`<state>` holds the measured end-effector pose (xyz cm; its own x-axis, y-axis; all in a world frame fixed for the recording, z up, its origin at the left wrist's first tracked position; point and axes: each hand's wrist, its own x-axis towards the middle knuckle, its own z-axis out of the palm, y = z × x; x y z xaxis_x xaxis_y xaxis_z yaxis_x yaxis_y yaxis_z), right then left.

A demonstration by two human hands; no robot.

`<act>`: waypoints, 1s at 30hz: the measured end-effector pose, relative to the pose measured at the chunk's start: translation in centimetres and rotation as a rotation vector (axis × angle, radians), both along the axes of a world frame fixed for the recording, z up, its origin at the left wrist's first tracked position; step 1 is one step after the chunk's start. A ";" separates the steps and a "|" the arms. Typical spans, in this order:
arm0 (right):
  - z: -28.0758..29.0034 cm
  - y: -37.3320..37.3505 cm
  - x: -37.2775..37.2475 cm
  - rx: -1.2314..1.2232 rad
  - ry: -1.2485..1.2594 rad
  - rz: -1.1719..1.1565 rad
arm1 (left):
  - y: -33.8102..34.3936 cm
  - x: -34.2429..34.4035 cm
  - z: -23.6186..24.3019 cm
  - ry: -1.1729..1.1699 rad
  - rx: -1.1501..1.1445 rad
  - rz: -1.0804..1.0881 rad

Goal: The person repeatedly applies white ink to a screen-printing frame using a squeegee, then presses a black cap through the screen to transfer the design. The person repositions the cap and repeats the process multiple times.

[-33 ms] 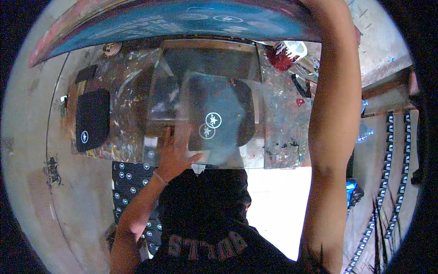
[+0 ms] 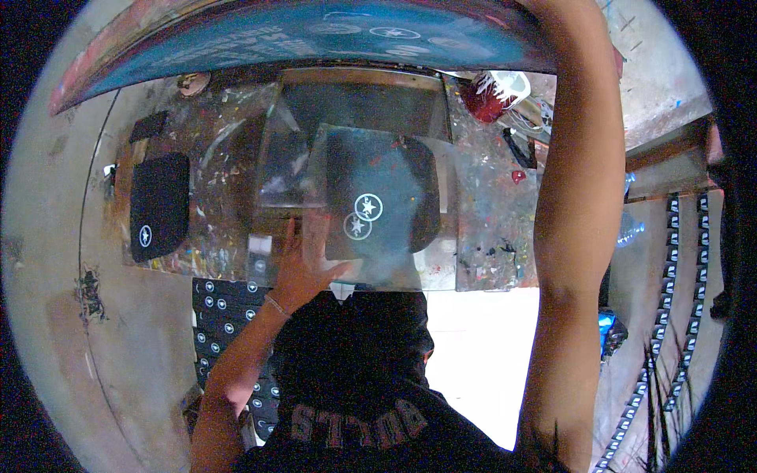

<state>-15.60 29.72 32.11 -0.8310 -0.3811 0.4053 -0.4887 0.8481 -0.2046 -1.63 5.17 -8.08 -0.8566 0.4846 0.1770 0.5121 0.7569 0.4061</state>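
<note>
My left hand [image 2: 307,268] lies with spread fingers at the near left part of a clear sheet [image 2: 386,268], thumb pointing right. Under the sheet is a dark, round-cornered piece [image 2: 426,193]. Two white circled-star marks [image 2: 367,207] overlap there; which layer each is on I cannot tell. Above, a blue printing screen [image 2: 315,43] in a stained frame is raised and tilted over the far side. My right arm [image 2: 579,189] reaches up to the screen's right end, where my right hand [image 2: 564,16] is partly cut off and its fingers are hidden.
A paint-splattered table [image 2: 497,229] carries another dark piece with a star mark [image 2: 162,205] at left. A red-and-white paint pot [image 2: 493,94] stands back right. Several printed dark pieces [image 2: 229,319] lie lower left. Rows of small printed pieces [image 2: 670,276] and a plastic bottle [image 2: 628,230] are at right.
</note>
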 end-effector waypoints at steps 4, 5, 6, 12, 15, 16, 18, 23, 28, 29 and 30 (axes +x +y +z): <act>-0.7 -1.0 0.4 -0.050 0.136 -0.135 | 0.1 -0.4 -1.7 0.008 0.096 -0.035; -0.9 -1.0 0.4 -0.058 0.115 -0.136 | 0.0 -0.5 -1.9 -0.037 0.066 -0.042; -1.0 -1.0 0.3 -0.059 0.112 -0.129 | -0.1 -0.5 -2.0 -0.037 0.065 -0.040; -1.1 -0.4 0.0 -0.004 0.165 -0.007 | 0.2 -1.7 -2.5 0.042 0.036 -0.058; -1.1 0.2 0.1 0.031 0.168 0.124 | 0.6 -2.6 -2.4 0.002 0.032 -0.060; -1.1 0.5 0.1 0.058 0.182 0.138 | 0.7 -2.9 -2.2 0.005 0.044 -0.057; -1.2 0.6 -0.6 0.181 0.244 0.085 | 0.9 -3.4 -2.0 -0.060 0.023 -0.063; -1.9 0.7 -2.4 0.445 0.423 0.084 | 1.4 -4.5 -1.8 -0.038 -0.101 -0.064; -2.4 0.9 -2.8 0.394 0.463 0.101 | 1.2 -5.2 -2.7 0.017 -0.052 -0.093; -2.4 1.1 -2.6 0.410 0.475 0.120 | 1.1 -5.3 -2.9 -0.002 -0.033 -0.102; -2.4 1.1 -2.7 0.430 0.488 0.119 | 1.0 -5.5 -3.1 0.013 0.007 -0.111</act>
<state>-18.33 30.80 29.70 -0.5326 -0.6709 0.5159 -0.5354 0.7392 0.4086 -7.14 6.15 -11.17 -0.7951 0.5753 0.1918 0.5982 0.6921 0.4038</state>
